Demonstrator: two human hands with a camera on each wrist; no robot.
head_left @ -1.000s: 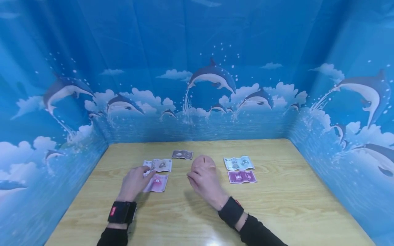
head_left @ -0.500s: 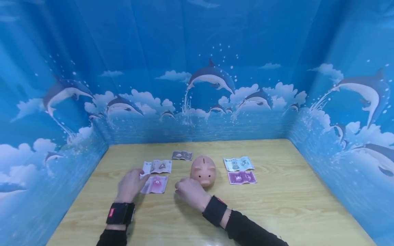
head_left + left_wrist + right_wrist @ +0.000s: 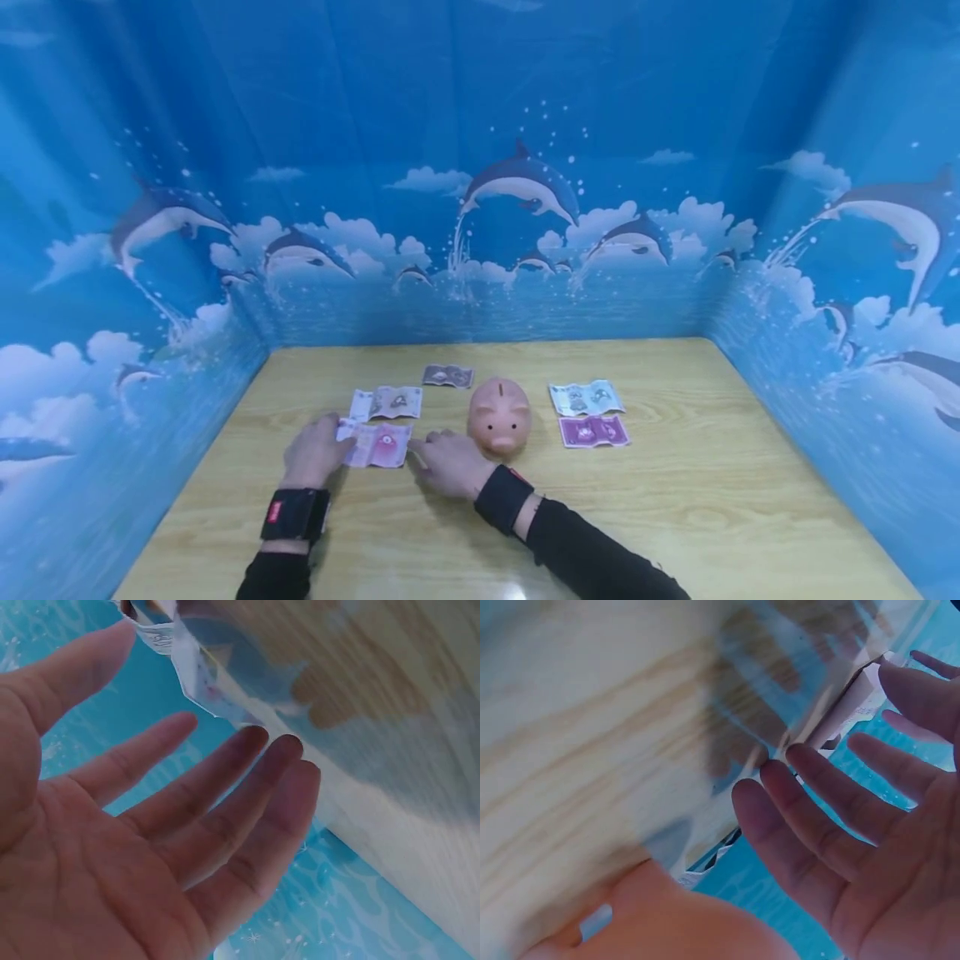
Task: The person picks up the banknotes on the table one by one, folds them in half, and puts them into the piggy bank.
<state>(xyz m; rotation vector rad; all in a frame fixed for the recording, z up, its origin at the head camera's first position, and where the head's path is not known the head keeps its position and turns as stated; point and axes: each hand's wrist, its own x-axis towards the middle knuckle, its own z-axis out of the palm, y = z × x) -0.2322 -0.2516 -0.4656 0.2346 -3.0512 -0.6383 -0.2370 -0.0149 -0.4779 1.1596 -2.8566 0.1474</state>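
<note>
A pink banknote lies on the table between the two hands in the head view. My left hand touches its left edge, the thumb reaching over the paper. In the left wrist view that hand's fingers are spread and relaxed. From the other side my right hand reaches the note's right edge with its fingertips. Its fingers are extended and apart in the right wrist view. A pink piggy bank with a slot on top stands upright just beyond the right hand, facing the viewer.
Behind the pink note lies a pale banknote. A dark banknote lies further back. To the piggy bank's right are a light blue-green note and a purple note. A dolphin-print curtain surrounds the wooden table.
My right hand has moved left, from in front of the piggy bank to the pink banknote's right edge, uncovering the piggy bank. The left hand has shifted only slightly.
</note>
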